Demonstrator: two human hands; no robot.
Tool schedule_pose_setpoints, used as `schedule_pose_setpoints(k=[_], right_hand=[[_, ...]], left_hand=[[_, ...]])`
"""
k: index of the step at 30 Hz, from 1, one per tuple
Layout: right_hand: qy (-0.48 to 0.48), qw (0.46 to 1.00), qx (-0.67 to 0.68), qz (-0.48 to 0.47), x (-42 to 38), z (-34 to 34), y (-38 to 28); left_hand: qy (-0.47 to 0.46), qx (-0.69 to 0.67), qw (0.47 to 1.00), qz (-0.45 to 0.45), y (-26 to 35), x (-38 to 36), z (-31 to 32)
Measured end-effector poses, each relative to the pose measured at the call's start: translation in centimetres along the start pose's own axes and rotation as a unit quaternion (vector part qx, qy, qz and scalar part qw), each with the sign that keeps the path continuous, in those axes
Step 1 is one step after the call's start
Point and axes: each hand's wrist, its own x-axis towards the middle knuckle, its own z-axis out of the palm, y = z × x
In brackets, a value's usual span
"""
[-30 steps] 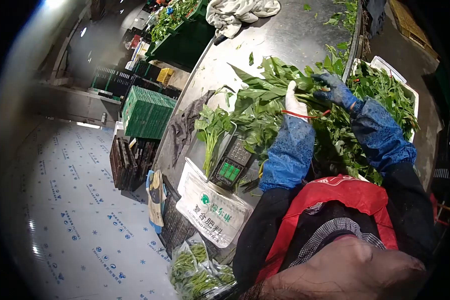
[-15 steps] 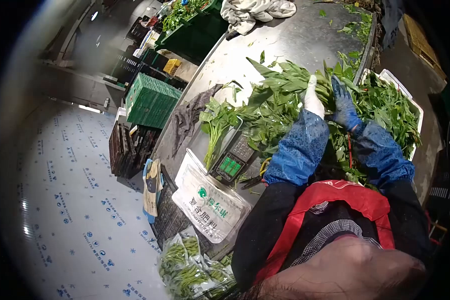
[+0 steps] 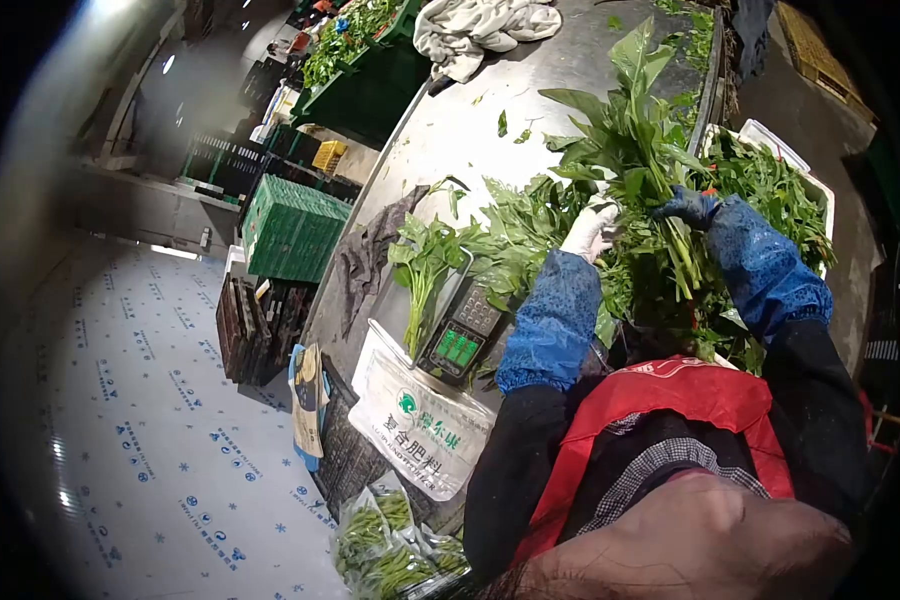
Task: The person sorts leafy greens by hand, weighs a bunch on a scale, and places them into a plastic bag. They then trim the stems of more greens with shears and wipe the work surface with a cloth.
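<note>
A bunch of leafy green stems is held over the table, leaves pointing away from me and cut ends toward my body. My right hand, in a blue glove, is closed round its stems. My left hand, white-gloved, has curled fingers against the bunch's left side; what they pinch is hidden among leaves. Below lies a pile of loose greens. To the left, a smaller bunch of greens rests on the tray of a digital scale with a lit green display.
A white crate of greens stands at right. Near me lie a printed white sack and bagged green vegetables. A dark cloth and a pale cloth lie on the metal table. Green crates are stacked at left.
The bunch has swung from lying leftward to pointing away from me, its stems now toward my body. My left hand has come down and left; my right fingers have closed round the stems.
</note>
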Motion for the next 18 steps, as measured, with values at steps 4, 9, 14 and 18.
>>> schedule_pose_setpoints(k=[4, 9, 14, 18], right_hand=[[-0.086, 0.995, -0.026, 0.038, -0.6, 2.8, -2.9], [-0.163, 0.984, -0.031, 0.06, 0.6, 3.7, -1.9], [-0.07, 0.997, -0.013, 0.019, -0.9, 3.6, -2.0], [0.132, 0.973, -0.145, -0.119, -1.5, 6.0, -1.3]], left_hand=[[0.06, -0.013, 0.986, 0.158, -1.3, 1.9, 0.2], [0.105, -0.13, 0.977, 0.135, 0.0, 3.4, 2.7], [0.195, -0.089, 0.957, 0.197, 0.6, 2.3, 3.8], [0.274, -0.077, 0.935, 0.212, 0.8, 1.7, 5.6]])
